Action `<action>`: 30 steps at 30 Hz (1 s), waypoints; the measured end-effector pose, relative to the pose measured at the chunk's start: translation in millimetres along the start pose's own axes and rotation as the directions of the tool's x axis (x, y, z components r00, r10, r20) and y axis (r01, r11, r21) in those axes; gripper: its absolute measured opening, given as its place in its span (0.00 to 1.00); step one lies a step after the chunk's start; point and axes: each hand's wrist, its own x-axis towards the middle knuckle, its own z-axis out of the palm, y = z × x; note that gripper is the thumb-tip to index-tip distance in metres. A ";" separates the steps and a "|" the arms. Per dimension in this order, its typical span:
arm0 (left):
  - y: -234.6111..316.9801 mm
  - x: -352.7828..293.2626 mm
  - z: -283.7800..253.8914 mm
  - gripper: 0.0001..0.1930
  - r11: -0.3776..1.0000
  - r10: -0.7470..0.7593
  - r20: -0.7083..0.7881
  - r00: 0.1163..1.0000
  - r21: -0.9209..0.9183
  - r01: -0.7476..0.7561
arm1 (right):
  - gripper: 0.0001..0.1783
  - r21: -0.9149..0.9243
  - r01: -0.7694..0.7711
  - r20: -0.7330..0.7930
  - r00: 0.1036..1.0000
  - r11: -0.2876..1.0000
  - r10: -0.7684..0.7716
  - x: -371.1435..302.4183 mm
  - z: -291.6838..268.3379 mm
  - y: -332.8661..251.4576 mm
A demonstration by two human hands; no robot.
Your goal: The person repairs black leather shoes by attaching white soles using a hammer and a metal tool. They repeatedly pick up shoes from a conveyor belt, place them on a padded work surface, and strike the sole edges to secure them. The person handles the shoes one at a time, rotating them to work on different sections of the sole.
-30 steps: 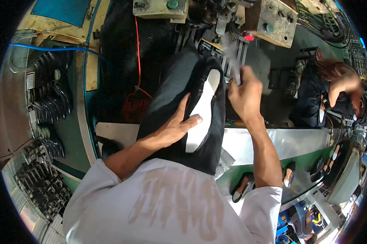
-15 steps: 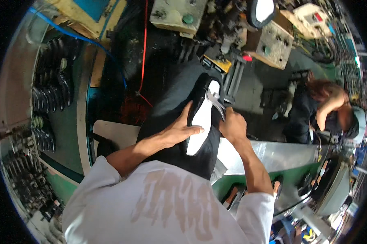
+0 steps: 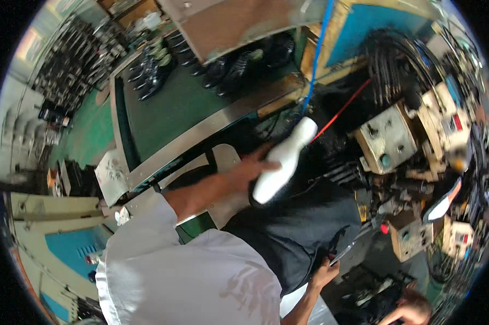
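Note:
My left hand (image 3: 255,169) grips a shoe (image 3: 286,161) with its white underside turned up. The thumb lies across the white face; the fingers are mostly hidden beneath. Both hand and shoe are smeared by motion, held out to the left of my dark-trousered lap (image 3: 304,227). Low on the right, beside my thigh, my right hand (image 3: 323,273) is closed around metal pincers (image 3: 348,249), which point away up and to the right. Their jaws are hard to make out.
Black shoes (image 3: 239,70) stand on a green conveyor belt (image 3: 195,100) with a metal edge (image 3: 222,119). A blue hose (image 3: 316,65) and red hose (image 3: 342,111) hang ahead. Right are control boxes (image 3: 388,138), another white-bottomed shoe (image 3: 442,206) on a machine, and a person (image 3: 412,309).
My view has swung left toward the conveyor. The left hand has carried the shoe off my lap to the left. The pincers have come away from the shoe, still in my right hand.

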 end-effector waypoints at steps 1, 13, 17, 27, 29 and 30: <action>3.1 12.6 -41.0 0.53 0.988 0.068 -0.192 0.979 0.151 -0.039 | 0.09 -0.011 -0.006 0.022 1.000 1.000 0.006 5.1 -1.5 4.0; 31.6 7.8 -387.7 0.52 0.009 0.562 -0.606 0.562 0.684 0.729 | 0.15 0.070 -0.217 0.126 0.970 0.974 0.208 26.8 -17.0 1.9; 30.2 19.1 -440.7 0.51 -0.245 0.563 -0.552 0.615 0.598 0.763 | 0.15 -0.185 0.048 0.017 0.999 0.982 -0.045 15.4 -35.9 -10.1; 94.4 36.4 -487.6 0.48 -0.183 0.389 -0.721 0.574 0.550 0.815 | 0.43 -0.770 -0.033 0.032 0.995 0.637 0.091 -29.3 -114.4 55.3; 113.8 45.7 -465.4 0.43 -0.061 0.270 -0.812 0.517 0.522 0.851 | 0.41 -0.763 -0.025 0.028 0.997 0.646 0.072 -41.0 -95.0 59.1; 117.4 43.3 -472.1 0.36 -0.036 0.199 -0.865 0.460 0.463 0.886 | 0.40 -0.754 0.015 0.068 0.996 0.657 0.056 -33.9 -80.2 61.9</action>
